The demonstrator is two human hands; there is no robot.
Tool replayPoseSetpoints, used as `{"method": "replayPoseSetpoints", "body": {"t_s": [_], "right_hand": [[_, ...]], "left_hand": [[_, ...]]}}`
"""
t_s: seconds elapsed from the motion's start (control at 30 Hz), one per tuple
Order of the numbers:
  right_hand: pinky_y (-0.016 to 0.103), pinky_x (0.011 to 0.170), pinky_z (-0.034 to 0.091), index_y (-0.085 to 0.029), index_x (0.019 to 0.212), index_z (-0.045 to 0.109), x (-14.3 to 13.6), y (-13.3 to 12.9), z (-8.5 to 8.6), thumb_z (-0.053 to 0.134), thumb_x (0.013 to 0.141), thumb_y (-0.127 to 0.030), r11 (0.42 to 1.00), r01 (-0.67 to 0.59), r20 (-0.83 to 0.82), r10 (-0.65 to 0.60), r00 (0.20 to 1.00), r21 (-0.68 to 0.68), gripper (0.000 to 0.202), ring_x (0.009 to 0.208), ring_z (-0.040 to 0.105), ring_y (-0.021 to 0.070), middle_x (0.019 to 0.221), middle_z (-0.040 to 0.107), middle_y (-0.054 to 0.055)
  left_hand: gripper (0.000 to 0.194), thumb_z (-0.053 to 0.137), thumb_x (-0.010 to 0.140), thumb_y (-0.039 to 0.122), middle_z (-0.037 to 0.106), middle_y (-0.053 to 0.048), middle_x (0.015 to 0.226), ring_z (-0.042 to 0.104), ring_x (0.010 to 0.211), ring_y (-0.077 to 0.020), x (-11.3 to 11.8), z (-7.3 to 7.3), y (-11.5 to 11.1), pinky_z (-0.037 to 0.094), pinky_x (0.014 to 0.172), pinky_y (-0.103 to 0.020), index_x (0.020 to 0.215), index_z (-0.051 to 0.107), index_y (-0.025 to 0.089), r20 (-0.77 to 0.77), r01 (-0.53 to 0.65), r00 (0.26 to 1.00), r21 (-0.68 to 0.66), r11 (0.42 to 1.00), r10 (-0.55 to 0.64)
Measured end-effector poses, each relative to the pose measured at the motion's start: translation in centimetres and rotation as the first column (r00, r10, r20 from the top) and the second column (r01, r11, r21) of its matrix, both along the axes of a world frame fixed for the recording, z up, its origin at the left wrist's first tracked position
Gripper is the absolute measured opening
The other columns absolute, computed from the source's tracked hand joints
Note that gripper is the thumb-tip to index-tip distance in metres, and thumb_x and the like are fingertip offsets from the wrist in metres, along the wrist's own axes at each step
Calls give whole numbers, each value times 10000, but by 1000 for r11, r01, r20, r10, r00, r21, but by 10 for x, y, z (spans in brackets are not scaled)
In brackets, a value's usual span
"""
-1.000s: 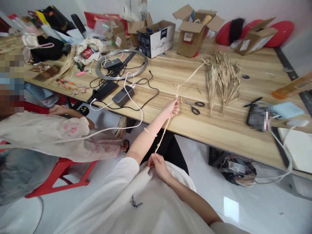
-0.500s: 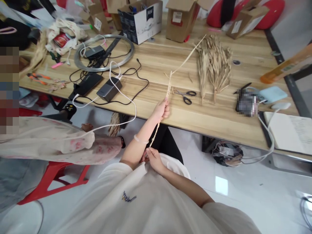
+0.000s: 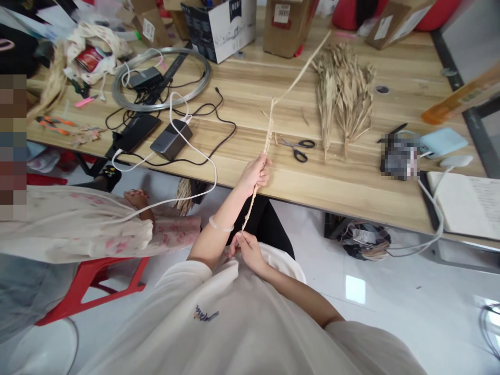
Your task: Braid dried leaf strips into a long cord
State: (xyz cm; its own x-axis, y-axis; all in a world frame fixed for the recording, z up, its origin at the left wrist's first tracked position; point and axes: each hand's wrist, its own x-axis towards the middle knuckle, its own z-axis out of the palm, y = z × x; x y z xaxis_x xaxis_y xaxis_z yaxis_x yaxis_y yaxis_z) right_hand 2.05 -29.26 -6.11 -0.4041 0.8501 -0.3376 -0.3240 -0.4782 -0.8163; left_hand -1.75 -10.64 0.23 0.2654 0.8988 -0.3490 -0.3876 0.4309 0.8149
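Observation:
A thin, pale straw-coloured cord, knobbly as if wrapped or twisted, runs from near my lap up over the table edge. My left hand, reaching forward, is closed round its middle. At the cord's lower end, close to my shirt, my right hand pinches the tip; some of its fingers are hidden. From the cord's upper end a loose flat strip slants up to the right. Small black-handled scissors lie on the table just right of the cord. Beyond them rests a bundle of dried leaves.
A wire coil, a grey power block and tangled cables occupy the table's left. Cardboard boxes stand at the back. An open notebook and a light-blue case are at right. Another person's hands rest at left.
My left hand has slid slightly down and left along the cord, its fingers a little looser. My right hand stays at the lower end. The view has shifted slightly.

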Motion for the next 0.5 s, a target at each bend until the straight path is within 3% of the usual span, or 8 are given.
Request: {"method": "replayPoseSetpoints", "body": {"t_s": [0.13,0.3,0.4,0.5], "right_hand": [[242,508,495,-178,660,505,2,5,1,510,755,-665,1000,16,-8,-16,1000,-6,497,455,576,108,485,539,-37],[239,494,498,-178,661,499,2,3,-1,502,766,-658,1000,23,14,-22,1000,-13,491,453,586,111,485,551,-32],[242,490,501,-181,649,491,2,0,-1,500,774,-647,999,30,11,-30,999,-14,482,435,572,106,484,557,-28],[244,490,505,-183,641,487,2,-1,-1,512,764,-646,999,43,0,-43,999,-25,480,423,565,102,479,558,-29]], "left_hand": [[368,410,908,477,407,70,446,382,330,-36,-1,-1,-15,243,338,-142,765,506,152,-192,45,981,70,997,-31],[431,353,928,465,249,109,369,200,270,-17,6,-4,-31,137,313,-152,601,336,185,-229,8,973,91,996,13],[429,356,925,468,215,115,390,166,286,-14,9,-7,-36,134,322,-155,602,278,198,-220,-86,969,114,990,109],[438,378,910,493,213,114,410,172,305,-13,10,-13,-39,153,336,-160,603,280,197,-237,-106,960,179,978,148]]}}
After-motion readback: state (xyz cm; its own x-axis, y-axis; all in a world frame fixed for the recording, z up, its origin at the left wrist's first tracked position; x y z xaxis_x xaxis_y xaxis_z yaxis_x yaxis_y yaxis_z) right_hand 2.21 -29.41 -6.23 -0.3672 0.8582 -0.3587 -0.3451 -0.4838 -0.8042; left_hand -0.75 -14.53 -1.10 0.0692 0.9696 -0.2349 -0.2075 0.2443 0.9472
